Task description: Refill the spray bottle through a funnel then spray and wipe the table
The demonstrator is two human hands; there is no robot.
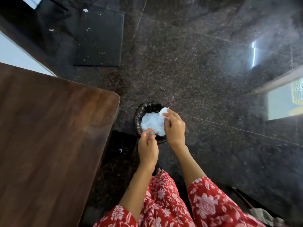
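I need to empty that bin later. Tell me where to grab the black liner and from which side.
Grip the liner at its crinkled edge folded over the bin's far-left rim, coming from above on the table side. That stretch is bare; the near rim is covered by the left hand and right hand, and tissue fills the middle.

The bench (49,136) fills the left side, its corner just left of the bin (139,115), which stands on the floor (205,79). Crumpled tissue (151,122) lies in the bin. Both hands hang over the bin: the left hand (147,149) at its near rim, the right hand (174,128) at its right side, its fingertips pinching a tissue piece (163,111). A mat (98,38) lies on the floor beyond the bench.
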